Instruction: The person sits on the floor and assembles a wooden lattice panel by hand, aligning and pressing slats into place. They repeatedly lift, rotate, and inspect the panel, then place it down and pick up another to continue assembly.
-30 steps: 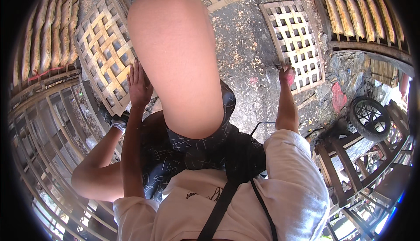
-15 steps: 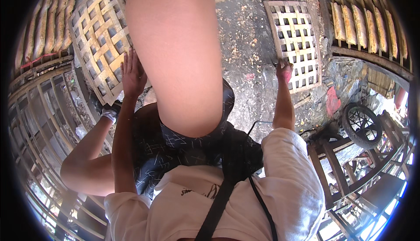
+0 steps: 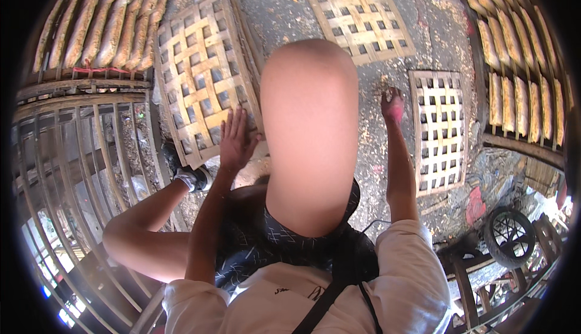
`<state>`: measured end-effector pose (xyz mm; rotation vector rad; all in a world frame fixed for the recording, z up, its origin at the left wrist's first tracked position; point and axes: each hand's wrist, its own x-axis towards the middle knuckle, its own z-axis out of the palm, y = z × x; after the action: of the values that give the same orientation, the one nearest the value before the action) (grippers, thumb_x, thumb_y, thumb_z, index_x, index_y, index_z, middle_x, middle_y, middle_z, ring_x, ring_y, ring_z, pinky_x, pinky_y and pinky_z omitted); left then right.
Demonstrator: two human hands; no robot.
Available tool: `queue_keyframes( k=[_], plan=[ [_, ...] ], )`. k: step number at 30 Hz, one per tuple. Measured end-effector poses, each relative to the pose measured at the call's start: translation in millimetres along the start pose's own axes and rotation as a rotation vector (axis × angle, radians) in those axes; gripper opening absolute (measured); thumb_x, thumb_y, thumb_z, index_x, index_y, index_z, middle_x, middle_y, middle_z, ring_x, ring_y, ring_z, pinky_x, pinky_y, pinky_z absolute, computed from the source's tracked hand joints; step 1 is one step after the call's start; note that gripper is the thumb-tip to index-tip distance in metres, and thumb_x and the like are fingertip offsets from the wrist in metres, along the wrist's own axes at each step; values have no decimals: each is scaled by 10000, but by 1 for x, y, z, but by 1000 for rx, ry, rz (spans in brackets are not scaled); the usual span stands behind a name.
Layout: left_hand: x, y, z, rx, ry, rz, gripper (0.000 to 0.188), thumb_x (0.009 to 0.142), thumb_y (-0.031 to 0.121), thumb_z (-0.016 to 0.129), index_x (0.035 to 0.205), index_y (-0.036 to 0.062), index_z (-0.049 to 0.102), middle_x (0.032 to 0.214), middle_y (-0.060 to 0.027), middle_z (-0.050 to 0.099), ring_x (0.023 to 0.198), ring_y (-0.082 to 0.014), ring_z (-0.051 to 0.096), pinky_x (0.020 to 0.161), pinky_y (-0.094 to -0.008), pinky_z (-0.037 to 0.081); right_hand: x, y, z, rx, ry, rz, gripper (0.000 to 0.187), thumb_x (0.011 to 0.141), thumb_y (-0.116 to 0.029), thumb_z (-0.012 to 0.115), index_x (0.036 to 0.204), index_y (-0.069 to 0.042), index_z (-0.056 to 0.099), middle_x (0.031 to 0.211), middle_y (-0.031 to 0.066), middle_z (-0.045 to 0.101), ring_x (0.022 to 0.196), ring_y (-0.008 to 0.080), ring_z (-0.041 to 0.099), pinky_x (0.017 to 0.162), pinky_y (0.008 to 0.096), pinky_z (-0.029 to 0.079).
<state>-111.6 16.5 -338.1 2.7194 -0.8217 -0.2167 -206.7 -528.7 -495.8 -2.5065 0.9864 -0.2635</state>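
Note:
My left hand (image 3: 237, 140) lies with fingers stretched out on the near right corner of a woven bamboo lattice panel (image 3: 203, 73) with a wooden frame. Further panel edges show beneath it, as in a stack. My right hand (image 3: 392, 105) is low over the ground, just left of a smaller, paler lattice panel (image 3: 440, 131) and apart from it. Its fingers are curled closed, and what they hold, if anything, cannot be made out; pale crumbs show by the fingertips. My bent knee (image 3: 311, 104) rises between the two hands and hides the ground behind it.
Another lattice panel (image 3: 357, 16) lies flat on the grey ground at the far side. Racks of long pale slabs stand at the left (image 3: 100, 22) and right (image 3: 511, 101). Slatted bamboo railing (image 3: 78, 152) runs along my left. A black spoked wheel (image 3: 509, 237) leans at the near right.
My right hand has come off the edge of the smaller panel and is now to its left. My left hand still rests on the stacked panel. The whole view has shifted.

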Motion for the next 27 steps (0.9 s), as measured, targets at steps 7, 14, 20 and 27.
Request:
queue_keyframes(
  k=[7, 14, 20, 27],
  plan=[
    [2, -2, -2, -28, -20, -33, 886, 1000, 488, 682, 1685, 70, 306, 1760, -140, 280, 1625, -409, 226, 1295, -607, 186, 69, -115, 42, -284, -298, -224, 878, 881, -200, 788, 1648, -132, 366, 1700, 172, 348, 1551, 401, 340, 1262, 514, 368],
    [1, -5, 2, -253, -70, -160, 885, 980, 439, 706, 1683, 72, 313, 1761, -147, 275, 1626, -413, 220, 1293, -617, 181, 114, -120, 47, -442, -384, -50, 922, 877, -232, 817, 1661, -223, 331, 1727, 57, 321, 1575, 398, 294, 1250, 557, 364],
    [3, -5, 1, -53, -140, -109, 879, 989, 450, 692, 1686, 77, 309, 1761, -153, 272, 1624, -430, 216, 1291, -623, 176, 123, -116, 44, -470, -305, -202, 949, 814, -269, 878, 1595, -141, 354, 1543, 117, 527, 1475, 400, 433, 1166, 586, 412],
    [5, 2, -13, -181, -67, -115, 850, 995, 437, 688, 1683, 101, 317, 1751, -180, 271, 1631, -419, 201, 1286, -646, 167, 127, -154, -41, -358, -71, -644, 718, 759, -45, 802, 1432, -91, 556, 1383, 173, 637, 1341, 410, 545, 1145, 523, 457]
  ],
)
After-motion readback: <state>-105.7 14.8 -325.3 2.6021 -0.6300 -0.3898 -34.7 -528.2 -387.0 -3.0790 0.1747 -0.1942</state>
